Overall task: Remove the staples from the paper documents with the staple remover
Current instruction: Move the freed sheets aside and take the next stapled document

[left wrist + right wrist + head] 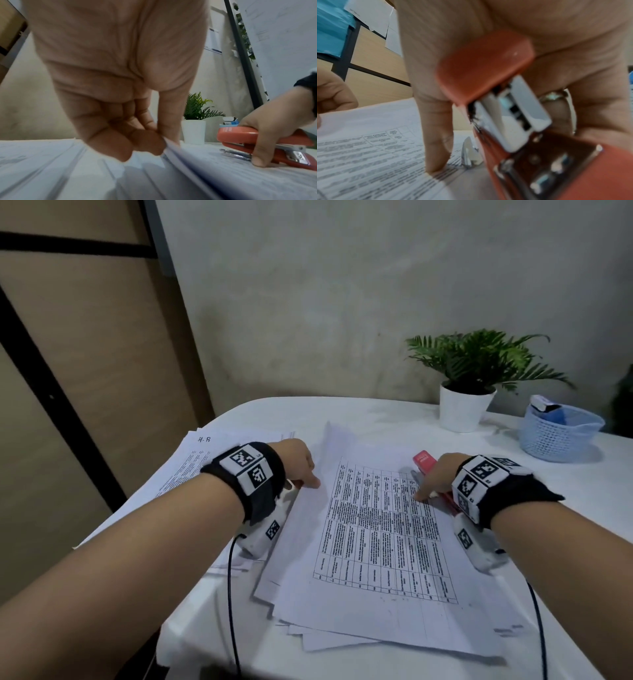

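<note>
Top sheet's left edge [171, 147] is pinched and lifted by the left hand [297, 462]. Red stapler with remover tongue [260, 142] is gripped by the right hand [440, 474], forefinger pressed on the stack at its right edge. No staple is seen; paper could be torn if pulled while still fastened.

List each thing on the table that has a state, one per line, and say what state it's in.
left hand: pinching the page edge
right hand: gripping the stapler, forefinger on the paper
red stapler: lying on the paper, held
top sheet: left edge lifted
potted plant: upright
blue basket: upright, holding items
</note>
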`<state>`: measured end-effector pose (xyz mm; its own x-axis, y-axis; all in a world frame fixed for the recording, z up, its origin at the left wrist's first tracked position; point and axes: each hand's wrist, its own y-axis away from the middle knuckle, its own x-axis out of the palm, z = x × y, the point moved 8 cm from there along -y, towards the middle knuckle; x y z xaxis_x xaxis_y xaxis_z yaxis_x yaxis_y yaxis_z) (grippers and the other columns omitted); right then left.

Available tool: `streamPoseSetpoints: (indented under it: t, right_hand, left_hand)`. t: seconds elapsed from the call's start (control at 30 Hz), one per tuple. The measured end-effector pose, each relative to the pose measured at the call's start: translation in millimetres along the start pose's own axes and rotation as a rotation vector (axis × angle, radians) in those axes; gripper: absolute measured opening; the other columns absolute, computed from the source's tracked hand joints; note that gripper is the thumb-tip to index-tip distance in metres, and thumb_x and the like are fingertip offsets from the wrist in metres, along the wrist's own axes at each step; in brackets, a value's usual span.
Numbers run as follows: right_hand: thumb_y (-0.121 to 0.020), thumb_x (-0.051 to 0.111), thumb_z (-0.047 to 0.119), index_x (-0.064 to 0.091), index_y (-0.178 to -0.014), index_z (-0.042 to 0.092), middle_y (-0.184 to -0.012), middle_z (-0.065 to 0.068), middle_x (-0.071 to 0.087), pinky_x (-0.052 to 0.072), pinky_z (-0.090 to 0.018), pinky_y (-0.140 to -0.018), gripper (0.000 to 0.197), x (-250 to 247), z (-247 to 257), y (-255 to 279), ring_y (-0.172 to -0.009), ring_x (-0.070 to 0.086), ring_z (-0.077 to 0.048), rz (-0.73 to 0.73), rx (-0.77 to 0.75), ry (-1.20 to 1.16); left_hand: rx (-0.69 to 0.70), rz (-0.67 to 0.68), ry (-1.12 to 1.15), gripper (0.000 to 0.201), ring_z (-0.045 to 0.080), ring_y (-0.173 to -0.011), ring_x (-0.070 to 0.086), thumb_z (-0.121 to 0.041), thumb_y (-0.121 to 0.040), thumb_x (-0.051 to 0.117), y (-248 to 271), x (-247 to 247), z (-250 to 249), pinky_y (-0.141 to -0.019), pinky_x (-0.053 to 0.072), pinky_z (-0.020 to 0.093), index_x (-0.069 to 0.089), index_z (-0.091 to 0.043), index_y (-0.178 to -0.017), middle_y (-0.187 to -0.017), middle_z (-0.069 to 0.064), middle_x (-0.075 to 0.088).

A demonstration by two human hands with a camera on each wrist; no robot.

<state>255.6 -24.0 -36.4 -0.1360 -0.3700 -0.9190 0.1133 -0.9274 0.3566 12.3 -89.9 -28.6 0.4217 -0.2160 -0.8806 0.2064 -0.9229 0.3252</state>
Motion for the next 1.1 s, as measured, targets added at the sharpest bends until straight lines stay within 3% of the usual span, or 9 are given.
streamPoseSetpoints:
  t: [0.07,0.17,0.27,0.5,0.63,0.8,0.87,0.97,1.1]
  right_hand:
    - [-0.077,0.076,0.027,0.048,-0.065,0.013,-0.071,0.000,0.054,0.035,-0.019,-0.045,0.034,1,-2,-1,-0.059,0.048,-0.012,0.010,0.011,-0.039]
    - [-0.072,0.078,0.033,0.050,-0.065,0.015,-0.071,0.000,0.055,0.042,-0.022,-0.057,0.034,1,-3,-4,-0.068,0.054,-0.016,-0.005,-0.001,-0.021]
    - [-0.065,0.081,0.040,0.052,-0.063,0.018,-0.069,0.002,0.055,0.050,-0.028,-0.077,0.036,-1,-2,-7,-0.081,0.060,-0.021,-0.043,-0.025,0.002]
    - [-0.077,0.071,0.044,0.047,-0.054,0.023,-0.072,0.010,0.048,0.045,-0.023,-0.079,0.039,-3,-1,0,-0.083,0.055,-0.018,-0.132,-0.110,0.092]
    - [-0.066,0.079,0.045,0.053,-0.064,0.019,-0.071,0.002,0.055,0.051,-0.031,-0.085,0.036,-2,0,-4,-0.085,0.061,-0.022,-0.085,-0.069,0.064]
    - [-0.071,0.076,0.043,0.051,-0.065,0.017,-0.086,-0.001,0.059,0.051,-0.032,-0.088,0.037,0,1,-4,-0.086,0.059,-0.022,-0.083,-0.080,0.083]
    - [-0.070,0.077,0.043,0.054,-0.074,0.014,-0.089,-0.003,0.061,0.050,-0.032,-0.088,0.037,1,1,-6,-0.087,0.060,-0.022,-0.068,-0.066,0.076]
    - [-0.069,0.076,0.044,0.054,-0.074,0.016,-0.083,-0.001,0.060,0.050,-0.029,-0.083,0.036,1,0,-8,-0.085,0.059,-0.021,-0.057,-0.069,0.045]
    - [-0.077,0.070,0.047,0.058,-0.095,0.008,-0.081,-0.007,0.061,0.050,-0.031,-0.072,0.044,-2,-9,-10,-0.076,0.060,-0.025,0.009,-0.109,-0.269]
  left_hand:
    - [0.012,-0.057,0.037,0.019,0.015,-0.057,0.058,-0.019,-0.083,0.072,3,-4,-4,-0.064,0.055,0.024,0.057,-0.007,-0.087,-0.067,0.004,0.060]
    - [0.029,-0.145,0.077,0.027,0.011,-0.053,0.059,-0.018,-0.082,0.072,9,-12,-8,-0.055,0.050,0.019,0.054,-0.010,-0.100,-0.073,0.005,0.063]
    - [0.065,-0.201,0.054,0.017,0.011,-0.051,0.057,-0.015,-0.083,0.071,14,-13,-11,-0.052,0.046,0.018,0.054,-0.012,-0.083,-0.064,0.001,0.059]
    - [0.095,-0.305,-0.037,0.027,0.015,-0.069,0.051,-0.016,-0.078,0.074,24,-15,-12,-0.055,0.037,0.023,0.053,-0.016,-0.060,-0.066,-0.005,0.055]
    - [0.105,-0.214,0.040,0.010,0.015,-0.060,0.055,-0.018,-0.084,0.067,26,-9,-10,-0.063,0.046,0.023,0.061,-0.011,-0.086,-0.068,0.001,0.062]
    - [0.024,-0.014,0.287,0.057,0.016,-0.072,0.064,-0.007,-0.082,0.068,21,8,-2,-0.071,0.059,0.026,0.040,-0.016,-0.131,-0.090,0.002,0.061]
    - [0.011,0.024,0.213,0.064,0.018,-0.081,0.068,-0.019,-0.080,0.072,20,17,-1,-0.076,0.059,0.031,0.039,-0.016,-0.134,-0.104,0.004,0.065]
    - [0.024,-0.050,0.041,0.062,0.018,-0.089,0.061,-0.025,-0.084,0.068,24,15,-7,-0.065,0.051,0.020,0.038,-0.013,-0.137,-0.128,0.006,0.055]
    - [0.157,-0.227,0.196,0.044,0.027,-0.099,0.062,-0.013,-0.087,0.063,37,-17,-18,-0.082,0.055,0.037,0.045,-0.009,-0.127,-0.119,0.010,0.062]
